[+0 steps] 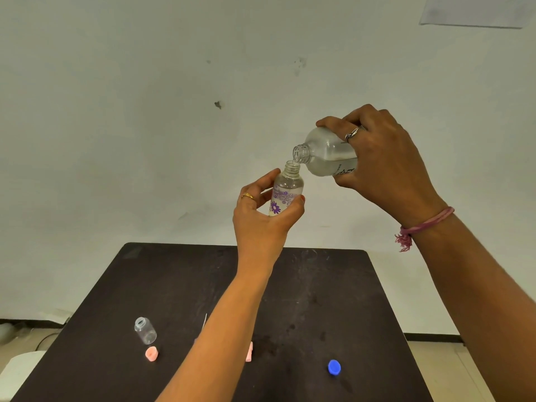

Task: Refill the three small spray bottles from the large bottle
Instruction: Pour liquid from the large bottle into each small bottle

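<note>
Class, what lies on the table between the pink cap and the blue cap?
In the head view, the left forearm crosses there, half hiding another pink piece.

Plain room: dark table against scuffed white wall.

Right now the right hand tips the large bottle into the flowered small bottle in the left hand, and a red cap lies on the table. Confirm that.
Not quite: the head view shows a blue cap on the table, not red. The rest stands.
</note>
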A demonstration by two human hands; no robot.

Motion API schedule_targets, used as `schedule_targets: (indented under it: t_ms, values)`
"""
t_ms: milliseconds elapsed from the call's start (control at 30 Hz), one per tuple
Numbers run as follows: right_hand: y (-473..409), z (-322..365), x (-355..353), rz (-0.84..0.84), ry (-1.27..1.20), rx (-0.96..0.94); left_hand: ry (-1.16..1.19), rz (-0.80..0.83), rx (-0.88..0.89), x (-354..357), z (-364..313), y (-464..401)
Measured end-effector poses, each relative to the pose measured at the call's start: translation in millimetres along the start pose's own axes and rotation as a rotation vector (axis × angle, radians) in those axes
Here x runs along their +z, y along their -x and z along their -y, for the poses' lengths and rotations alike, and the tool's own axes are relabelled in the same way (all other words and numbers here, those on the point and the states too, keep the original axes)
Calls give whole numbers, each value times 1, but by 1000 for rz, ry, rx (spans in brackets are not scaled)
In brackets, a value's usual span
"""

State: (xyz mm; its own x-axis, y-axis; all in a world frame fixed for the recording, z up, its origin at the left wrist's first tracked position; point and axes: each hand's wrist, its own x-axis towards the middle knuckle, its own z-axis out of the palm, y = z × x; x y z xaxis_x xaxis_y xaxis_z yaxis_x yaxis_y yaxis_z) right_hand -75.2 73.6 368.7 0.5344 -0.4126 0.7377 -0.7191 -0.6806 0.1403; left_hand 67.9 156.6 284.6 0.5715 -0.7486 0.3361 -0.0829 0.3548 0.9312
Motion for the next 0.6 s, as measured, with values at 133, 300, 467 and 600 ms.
schedule_targets:
  t_ms: [133,300,467,600]
  values:
    - [0,0,-1,-1,2,0,13,6,-8,-1,-1,0]
    - [1,1,-2,-1,-1,1,15,8,-10,-1,-1,1]
    - [1,1,-1,-3,-2,-2,8,4,-12,-1,0,1]
    - [1,0,-1,-2,-5,-1,7,8,-7,-1,0,1]
